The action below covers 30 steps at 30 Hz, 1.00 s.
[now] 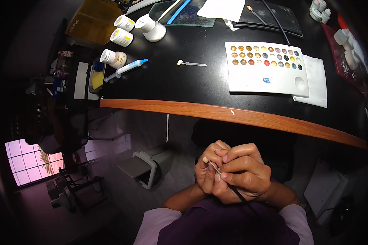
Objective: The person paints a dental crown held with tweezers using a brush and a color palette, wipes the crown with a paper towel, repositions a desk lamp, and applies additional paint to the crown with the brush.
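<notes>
Both my hands are together in front of my chest, below the table's front edge. Between the fingers of my left hand (203, 178) is a small cream dental crown (205, 159); whatever carries it is hidden by the fingers. My right hand (249, 169) pinches a thin brush (238, 193) with a dark handle, its metal end pointing at the crown. Whether the brush tip touches the crown I cannot tell. A white palette (249, 83) with rows of coloured wells lies on the table beyond my hands. Left of it, another crown (179, 62) sits on a thin pale peg.
The black table (184, 87) has a wooden front edge (200, 110). White jars (121, 37) and a syringe (124, 70) stand or lie at its left. Folded paper (317, 81) lies under the palette's right side. Below is a grey bin (149, 167).
</notes>
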Tool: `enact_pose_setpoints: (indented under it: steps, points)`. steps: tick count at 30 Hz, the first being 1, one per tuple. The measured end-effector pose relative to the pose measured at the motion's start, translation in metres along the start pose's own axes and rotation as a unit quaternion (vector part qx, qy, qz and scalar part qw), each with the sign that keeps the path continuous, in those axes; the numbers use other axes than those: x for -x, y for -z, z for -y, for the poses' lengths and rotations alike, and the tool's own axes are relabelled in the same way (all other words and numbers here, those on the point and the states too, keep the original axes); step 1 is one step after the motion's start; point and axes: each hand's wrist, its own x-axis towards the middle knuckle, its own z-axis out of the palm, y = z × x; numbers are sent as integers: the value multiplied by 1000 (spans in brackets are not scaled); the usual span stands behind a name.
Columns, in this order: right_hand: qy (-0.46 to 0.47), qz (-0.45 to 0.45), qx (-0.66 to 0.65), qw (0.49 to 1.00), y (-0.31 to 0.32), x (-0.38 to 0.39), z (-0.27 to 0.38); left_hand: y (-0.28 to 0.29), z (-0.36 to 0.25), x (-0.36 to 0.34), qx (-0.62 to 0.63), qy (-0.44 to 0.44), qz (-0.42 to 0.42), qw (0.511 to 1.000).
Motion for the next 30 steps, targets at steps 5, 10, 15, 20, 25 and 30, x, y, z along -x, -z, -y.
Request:
enact_pose_setpoints:
  steps: [5, 10, 15, 20, 25, 30]
  points:
    - [-4, -2, -5, 1000, 0, -2, -1, -4, -4, -1, 32, 25, -14, 999]
    - [-20, -8, 7, 1000, 2, -6, 0, -12, -15, 3, 28, 87, -62, 994]
    - [-30, 2, 13, 999, 4, -10, 1, -6, -15, 11, 6, 116, -65, 991]
    - [-29, -13, 20, 999, 0, -10, 0, -1, -10, 21, 43, 157, -81, 983]
    - [-56, -12, 17, 998, 0, -12, 5, 2, -5, 28, 70, 142, -91, 983]
    - [-30, -9, 14, 999, 1, -10, 0, -4, -12, 15, 16, 124, -69, 990]
